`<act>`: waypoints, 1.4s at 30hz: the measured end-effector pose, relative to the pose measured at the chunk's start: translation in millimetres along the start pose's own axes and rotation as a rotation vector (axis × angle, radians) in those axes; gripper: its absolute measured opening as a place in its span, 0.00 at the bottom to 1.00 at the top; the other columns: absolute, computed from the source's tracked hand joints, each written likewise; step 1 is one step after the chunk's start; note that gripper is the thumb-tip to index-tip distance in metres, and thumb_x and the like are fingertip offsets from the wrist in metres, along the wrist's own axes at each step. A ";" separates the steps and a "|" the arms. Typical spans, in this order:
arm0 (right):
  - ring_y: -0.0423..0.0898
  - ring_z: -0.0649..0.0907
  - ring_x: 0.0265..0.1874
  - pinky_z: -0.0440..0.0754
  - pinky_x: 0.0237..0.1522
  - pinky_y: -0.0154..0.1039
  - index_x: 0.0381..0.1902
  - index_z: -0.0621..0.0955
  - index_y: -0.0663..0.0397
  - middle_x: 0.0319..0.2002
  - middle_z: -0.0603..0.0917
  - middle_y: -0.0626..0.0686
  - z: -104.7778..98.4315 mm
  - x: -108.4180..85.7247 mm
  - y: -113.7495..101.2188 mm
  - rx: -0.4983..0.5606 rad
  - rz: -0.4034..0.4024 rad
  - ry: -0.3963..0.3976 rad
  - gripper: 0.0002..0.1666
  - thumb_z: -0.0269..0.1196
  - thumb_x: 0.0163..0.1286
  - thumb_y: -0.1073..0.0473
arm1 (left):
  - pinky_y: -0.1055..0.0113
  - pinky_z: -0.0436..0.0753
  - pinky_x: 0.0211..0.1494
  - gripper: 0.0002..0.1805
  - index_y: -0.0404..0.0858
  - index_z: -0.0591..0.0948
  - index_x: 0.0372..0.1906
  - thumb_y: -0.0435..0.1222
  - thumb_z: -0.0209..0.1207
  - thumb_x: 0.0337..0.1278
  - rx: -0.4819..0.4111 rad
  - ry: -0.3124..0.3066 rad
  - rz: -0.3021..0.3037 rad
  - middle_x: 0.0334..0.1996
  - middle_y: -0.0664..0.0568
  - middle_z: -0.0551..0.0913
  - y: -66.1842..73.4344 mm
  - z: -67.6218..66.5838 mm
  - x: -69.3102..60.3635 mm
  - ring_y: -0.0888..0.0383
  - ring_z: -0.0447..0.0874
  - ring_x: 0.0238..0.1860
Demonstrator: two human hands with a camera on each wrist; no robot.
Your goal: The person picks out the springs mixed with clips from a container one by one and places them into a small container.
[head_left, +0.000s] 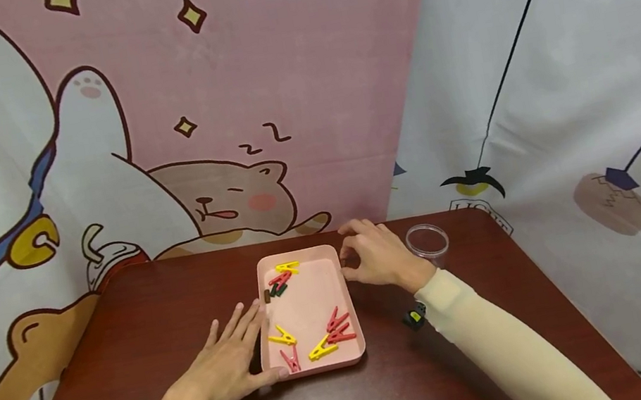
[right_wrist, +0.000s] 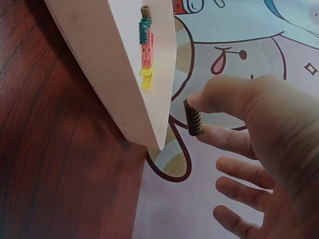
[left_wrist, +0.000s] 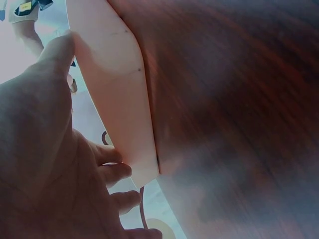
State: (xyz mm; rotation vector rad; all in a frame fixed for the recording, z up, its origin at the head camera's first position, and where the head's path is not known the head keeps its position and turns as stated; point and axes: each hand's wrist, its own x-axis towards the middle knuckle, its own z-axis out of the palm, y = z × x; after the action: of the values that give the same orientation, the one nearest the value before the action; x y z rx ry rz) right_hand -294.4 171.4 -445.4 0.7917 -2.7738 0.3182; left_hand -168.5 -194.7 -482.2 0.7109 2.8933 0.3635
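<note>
The right hand (head_left: 378, 253) pinches a small dark spring (right_wrist: 193, 118) between thumb and index finger, just beyond the right edge of the pink tray (head_left: 313, 301). The left hand (head_left: 224, 367) has its fingers spread along the tray's left side, with the thumb at the near left corner. At the tray's far left lie a yellow clip (head_left: 287, 267), a red clip (head_left: 280, 279), green springs (head_left: 278, 290) and a brown spring (head_left: 267, 296). Red clips (head_left: 340, 334) and yellow clips (head_left: 322, 349) lie in the near part.
A clear round container (head_left: 427, 242) stands on the dark red table (head_left: 430, 381), to the right of the tray and behind the right wrist. A printed cloth (head_left: 301, 89) hangs behind the table's far edge.
</note>
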 end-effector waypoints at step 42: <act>0.62 0.85 0.67 0.81 0.69 0.68 0.50 0.96 0.47 0.75 0.86 0.57 -36.5 -55.4 65.6 0.096 0.174 0.106 0.15 0.81 0.73 0.46 | 0.16 0.56 0.90 0.68 0.37 0.58 0.96 0.79 0.63 0.70 -0.005 -0.003 -0.003 0.98 0.41 0.53 0.3 0.2 -0.9 0.31 0.51 0.97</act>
State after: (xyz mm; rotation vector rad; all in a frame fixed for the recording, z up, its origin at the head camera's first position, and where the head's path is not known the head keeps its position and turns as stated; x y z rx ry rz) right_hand -278.1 262.7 -435.9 0.5369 -2.7485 0.5140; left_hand -167.6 -194.8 -482.3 0.7052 2.8889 0.3692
